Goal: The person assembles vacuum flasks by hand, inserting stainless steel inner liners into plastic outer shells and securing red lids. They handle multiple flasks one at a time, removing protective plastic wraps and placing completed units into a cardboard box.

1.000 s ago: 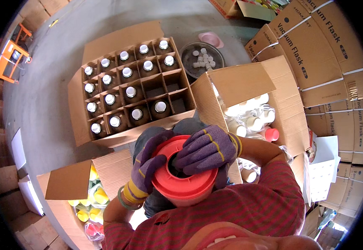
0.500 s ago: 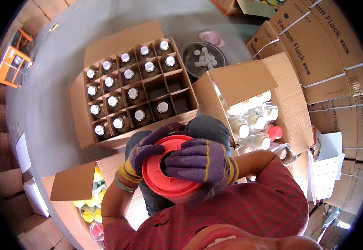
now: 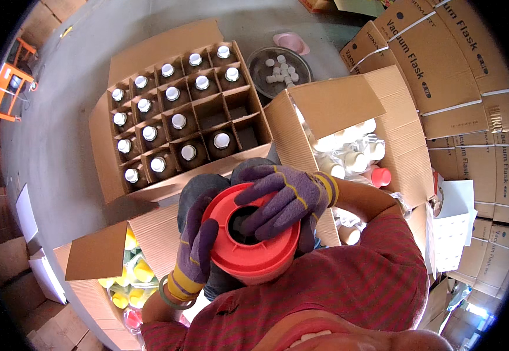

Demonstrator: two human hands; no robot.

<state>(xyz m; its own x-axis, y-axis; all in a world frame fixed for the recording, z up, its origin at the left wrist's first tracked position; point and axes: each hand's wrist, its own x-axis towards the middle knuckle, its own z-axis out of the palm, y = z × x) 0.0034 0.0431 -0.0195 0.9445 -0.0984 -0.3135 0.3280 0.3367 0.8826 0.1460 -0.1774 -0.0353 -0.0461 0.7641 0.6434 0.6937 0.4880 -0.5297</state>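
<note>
A round red plastic flask body (image 3: 251, 257) with a dark opening in its raised middle rests in my lap. My left hand (image 3: 193, 248), in a purple and yellow knit glove, holds it by the left side, thumb on the rim. My right hand (image 3: 286, 198), gloved alike, is curled over its far right side, with fingertips bent at the central opening. The inside is dark, and whether those fingers hold anything small there is hidden.
A divided carton (image 3: 175, 187) holding white-capped dark bottles stands ahead. Beside it is a round pan (image 3: 260, 83) of white caps. A carton (image 3: 301, 137) with white and red parts stands right; another (image 3: 99, 298) with yellow parts, left. Stacked boxes (image 3: 441, 58) line the right.
My right hand has shifted up and right, its fingers lifting from across the opening toward its edge. My left hand has slid down from the top onto the left side of the red flask body.
</note>
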